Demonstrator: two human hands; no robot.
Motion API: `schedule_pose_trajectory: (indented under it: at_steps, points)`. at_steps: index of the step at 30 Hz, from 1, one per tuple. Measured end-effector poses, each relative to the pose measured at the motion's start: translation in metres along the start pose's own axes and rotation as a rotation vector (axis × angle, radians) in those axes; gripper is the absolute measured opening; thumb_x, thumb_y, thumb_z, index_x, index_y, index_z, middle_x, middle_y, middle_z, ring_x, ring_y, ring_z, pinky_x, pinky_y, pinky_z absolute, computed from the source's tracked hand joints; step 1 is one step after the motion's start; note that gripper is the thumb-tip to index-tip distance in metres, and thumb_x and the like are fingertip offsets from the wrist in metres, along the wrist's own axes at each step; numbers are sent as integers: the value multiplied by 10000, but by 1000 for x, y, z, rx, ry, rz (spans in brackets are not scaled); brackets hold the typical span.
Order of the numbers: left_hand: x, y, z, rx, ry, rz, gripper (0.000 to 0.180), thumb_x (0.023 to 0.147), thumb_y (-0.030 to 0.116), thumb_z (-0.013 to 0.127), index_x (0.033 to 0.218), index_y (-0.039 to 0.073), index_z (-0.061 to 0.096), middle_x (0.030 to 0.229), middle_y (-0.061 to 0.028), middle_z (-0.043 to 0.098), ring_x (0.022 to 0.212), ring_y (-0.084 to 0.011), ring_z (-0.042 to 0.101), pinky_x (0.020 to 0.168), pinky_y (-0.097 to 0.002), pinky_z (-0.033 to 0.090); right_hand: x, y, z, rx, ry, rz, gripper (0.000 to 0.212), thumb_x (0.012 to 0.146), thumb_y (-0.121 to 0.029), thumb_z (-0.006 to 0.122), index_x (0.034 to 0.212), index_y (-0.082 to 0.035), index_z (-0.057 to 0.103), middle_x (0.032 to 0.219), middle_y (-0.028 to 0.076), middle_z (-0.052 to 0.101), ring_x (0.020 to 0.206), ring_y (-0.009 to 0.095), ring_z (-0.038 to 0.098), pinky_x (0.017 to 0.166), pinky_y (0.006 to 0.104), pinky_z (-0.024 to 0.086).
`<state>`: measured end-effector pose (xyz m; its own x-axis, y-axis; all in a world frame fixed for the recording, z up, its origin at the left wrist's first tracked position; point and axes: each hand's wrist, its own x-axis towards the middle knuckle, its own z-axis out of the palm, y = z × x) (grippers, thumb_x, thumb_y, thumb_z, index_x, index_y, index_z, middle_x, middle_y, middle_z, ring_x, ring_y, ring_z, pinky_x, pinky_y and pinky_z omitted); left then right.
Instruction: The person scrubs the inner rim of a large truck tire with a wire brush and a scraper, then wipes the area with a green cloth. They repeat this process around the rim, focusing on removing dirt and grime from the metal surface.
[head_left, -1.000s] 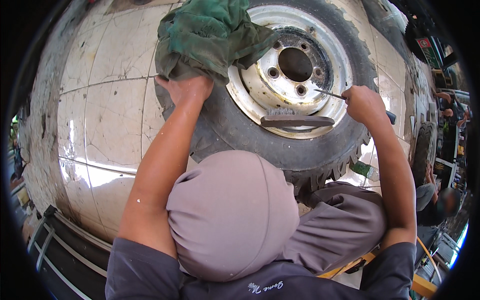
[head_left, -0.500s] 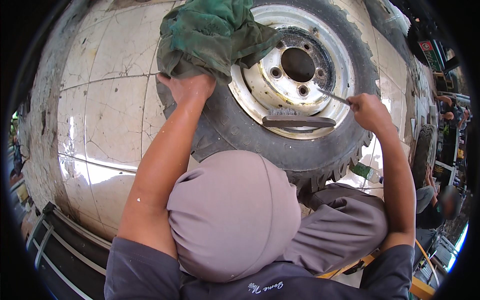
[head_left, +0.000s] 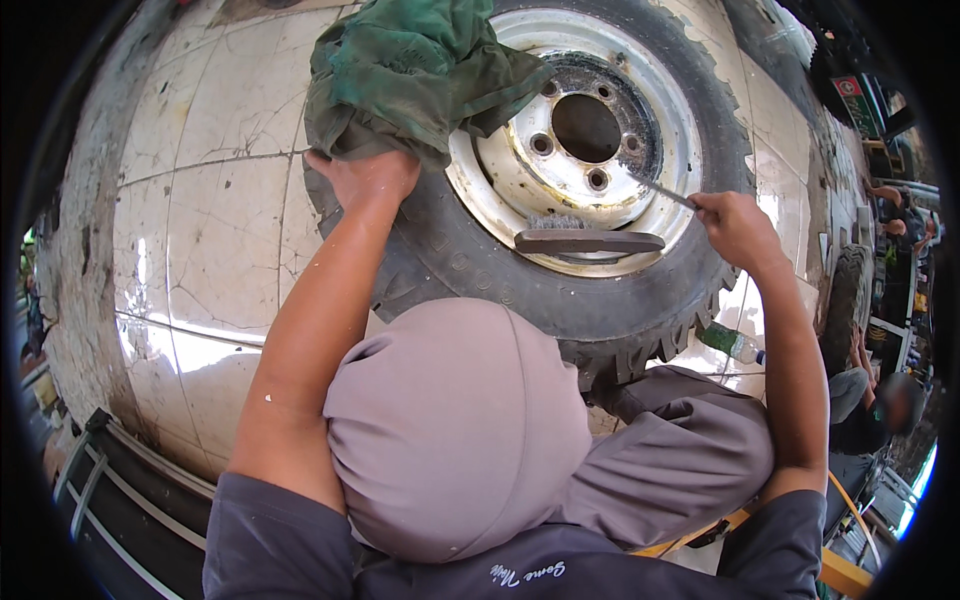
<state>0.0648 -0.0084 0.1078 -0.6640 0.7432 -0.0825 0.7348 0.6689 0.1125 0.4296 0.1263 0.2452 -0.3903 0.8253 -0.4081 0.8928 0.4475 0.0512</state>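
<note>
A tyre [head_left: 470, 265] on a white, rust-stained steel wheel rim [head_left: 560, 185] lies flat in front of me. My right hand [head_left: 738, 228] is closed around a thin metal rod-like tool [head_left: 664, 191]. The tool's tip meets the wheel's centre disc beside a bolt hole. At the tyre's left side is my left hand [head_left: 372, 178], its thumb stretched out. A crumpled green cloth [head_left: 405, 75] covers its other fingers, so their grip is hidden. A dark-handled wire brush [head_left: 588, 242] rests bristles up on the near part of the rim.
Cracked, stained tiles [head_left: 225, 220] surround the tyre. A plastic bottle [head_left: 728, 342] with a green label lies near my right forearm. Another person [head_left: 868, 410] is at the right edge, by another tyre [head_left: 848, 290]. Metal rails [head_left: 105, 480] stand at lower left.
The view has shifted slightly, so the wheel and cloth appear a little further left. More of the bottle shows. Both hands keep nearly the same places, and the tool tip stays on the disc.
</note>
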Motion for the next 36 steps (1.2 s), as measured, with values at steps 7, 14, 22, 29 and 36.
schedule_pose_trajectory:
  at_steps: [7,14,22,29,36]
  points:
    - [2,-2,-4,34,-91,-32,832,906,608,456,1563,154,222,1596,-89,302,1468,-270,288,1205,-575,20,0,1,6,30,-8,-7,291,896,-122,563,1141,-113,720,981,204,702,929,385,674,840,470,526]
    - [5,-2,2,87,-151,-7,884,871,592,523,1565,143,210,1608,-148,253,1481,-316,245,1201,-572,55,-2,10,20,-2,40,-76,285,898,-78,540,1155,-73,661,972,207,687,948,395,652,830,496,504]
    - [5,-6,7,123,-45,49,916,830,602,593,1552,161,244,1597,-101,283,1471,-310,245,1196,-585,54,-12,22,70,-31,-163,-70,399,882,-18,482,1277,-70,473,963,239,650,907,415,653,771,510,512]
    - [5,0,-1,142,-167,-37,930,846,571,607,1556,111,221,1607,-163,218,1472,-344,209,1188,-520,173,-23,20,83,25,-44,-109,472,969,-212,506,1431,-248,423,902,200,655,804,401,664,684,497,521]
    - [7,-12,15,143,-70,64,933,852,549,615,1559,103,201,1622,-129,179,1480,-331,185,1217,-515,102,-25,22,70,114,-15,-160,363,1000,-342,502,1352,-252,511,798,169,659,739,384,666,639,494,517]
